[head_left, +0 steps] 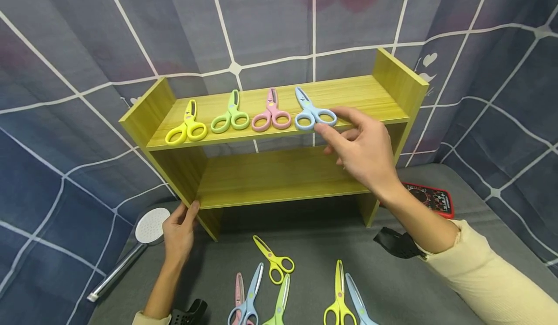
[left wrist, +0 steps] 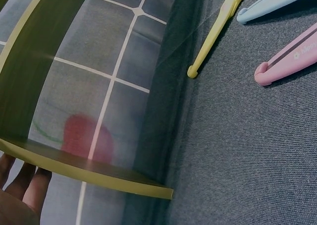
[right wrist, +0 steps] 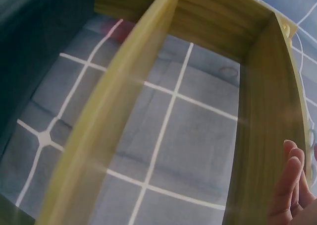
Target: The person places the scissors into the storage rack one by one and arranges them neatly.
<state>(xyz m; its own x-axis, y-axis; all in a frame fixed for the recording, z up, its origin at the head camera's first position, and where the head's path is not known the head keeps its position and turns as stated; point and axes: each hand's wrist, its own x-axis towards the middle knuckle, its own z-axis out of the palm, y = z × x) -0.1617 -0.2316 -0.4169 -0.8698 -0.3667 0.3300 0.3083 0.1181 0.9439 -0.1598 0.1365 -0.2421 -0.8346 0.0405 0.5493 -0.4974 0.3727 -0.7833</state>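
A two-tier wooden shelf [head_left: 279,177] stands on grey cloth. Along its top board lie yellow scissors [head_left: 188,125], green scissors [head_left: 231,114], pink scissors [head_left: 271,112] and light blue scissors [head_left: 307,109], blades toward the back. My right hand [head_left: 364,146] has its thumb and index finger at the blue pair's right handle loop, pinching it; the other fingers are bent below the board's front edge. With the thumb in front and fingers around the side, my left hand [head_left: 179,228] grips the shelf's lower left side panel. In the left wrist view its fingers [left wrist: 37,185] touch the panel edge.
More scissors lie on the cloth in front: a yellow pair [head_left: 274,259], a blue pair [head_left: 250,298] over a pink one, a green pair [head_left: 281,303], and another yellow pair [head_left: 339,296] beside a blue one. A shower head [head_left: 151,225] lies left, a red multimeter [head_left: 429,199] right.
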